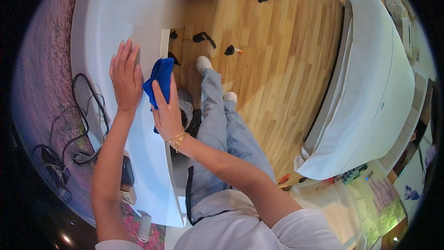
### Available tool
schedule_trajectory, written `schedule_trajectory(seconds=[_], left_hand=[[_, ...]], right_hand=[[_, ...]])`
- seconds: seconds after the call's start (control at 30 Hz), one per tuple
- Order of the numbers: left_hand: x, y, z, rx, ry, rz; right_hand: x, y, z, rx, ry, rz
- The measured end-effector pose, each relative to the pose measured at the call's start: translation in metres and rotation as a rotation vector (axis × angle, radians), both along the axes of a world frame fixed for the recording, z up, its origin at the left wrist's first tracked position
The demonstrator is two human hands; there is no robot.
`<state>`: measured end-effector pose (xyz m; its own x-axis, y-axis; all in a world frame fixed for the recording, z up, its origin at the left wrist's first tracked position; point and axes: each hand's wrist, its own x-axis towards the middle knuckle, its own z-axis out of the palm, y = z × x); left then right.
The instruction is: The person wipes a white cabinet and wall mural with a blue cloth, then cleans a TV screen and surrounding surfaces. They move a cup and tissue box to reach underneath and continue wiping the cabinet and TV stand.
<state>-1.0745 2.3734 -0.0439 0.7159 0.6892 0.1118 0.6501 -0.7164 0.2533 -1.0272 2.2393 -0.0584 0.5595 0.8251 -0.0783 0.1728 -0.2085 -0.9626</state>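
A long white tabletop (145, 166) runs along the left side of the view. My left hand (127, 76) lies flat on it, fingers spread a little, with nothing in it. Just to its right, my right hand (167, 111) grips a folded blue cloth (160, 76) at the table's edge. The cloth is bunched under the fingers, and part of it shows below the hand. Gold-coloured bracelets (178, 140) circle my right wrist.
Black cables (86, 125) loop at the table's far side, near a dark box (127, 171). A bin with a clear liner (186, 111) stands beneath the edge. Dark scraps (204, 38) lie on the wooden floor (270, 59). A white-covered bed (371, 93) stands at right.
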Motion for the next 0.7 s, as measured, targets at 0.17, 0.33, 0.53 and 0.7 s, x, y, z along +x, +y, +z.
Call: schedule_trajectory(seconds=[0.17,0.33,0.53,0.7], left_hand=[[0.000,-0.002,0.001,-0.062,0.040,0.041],[0.011,-0.002,0.012,-0.282,-0.114,0.200],[0.097,0.052,0.033,-0.278,-0.353,0.151],[0.138,0.059,0.031,-0.235,0.035,0.006]], right_hand=[[0.072,0.081,0.002,0.012,-0.027,-0.054],[0.160,0.187,-0.005,0.095,-0.331,-0.267],[0.160,0.183,0.006,0.009,-0.603,-0.089],[0.144,0.140,0.008,-0.165,-0.679,0.389]])
